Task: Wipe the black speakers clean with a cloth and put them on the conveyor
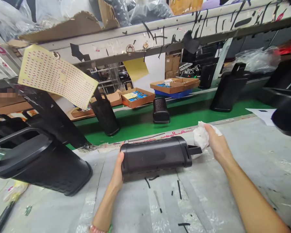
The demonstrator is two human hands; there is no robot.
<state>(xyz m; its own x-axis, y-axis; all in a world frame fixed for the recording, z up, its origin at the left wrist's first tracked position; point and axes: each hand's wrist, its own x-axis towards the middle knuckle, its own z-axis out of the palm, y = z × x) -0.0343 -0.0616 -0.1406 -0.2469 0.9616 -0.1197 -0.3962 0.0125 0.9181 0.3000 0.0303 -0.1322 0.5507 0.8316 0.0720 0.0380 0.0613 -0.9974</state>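
Note:
A black plastic speaker housing (pixel 155 156) lies on its side on the film-covered bench (pixel 145 200), with a short black tab sticking out of its right end. My left hand (pixel 118 169) grips that housing's left end, fingers hidden behind it. My right hand (pixel 217 146) clutches a crumpled white cloth (pixel 200 136) just beyond the housing's right end, close to the tab. Whether the cloth touches the housing is hidden.
Several black housings stand on a green conveyor belt (pixel 145 124) beyond the bench, near cardboard trays of blue circuit boards (pixel 137 98). Larger black housings (pixel 43 161) intrude at the left. A sheet of small adhesive pads (pixel 58 76) hangs upper left.

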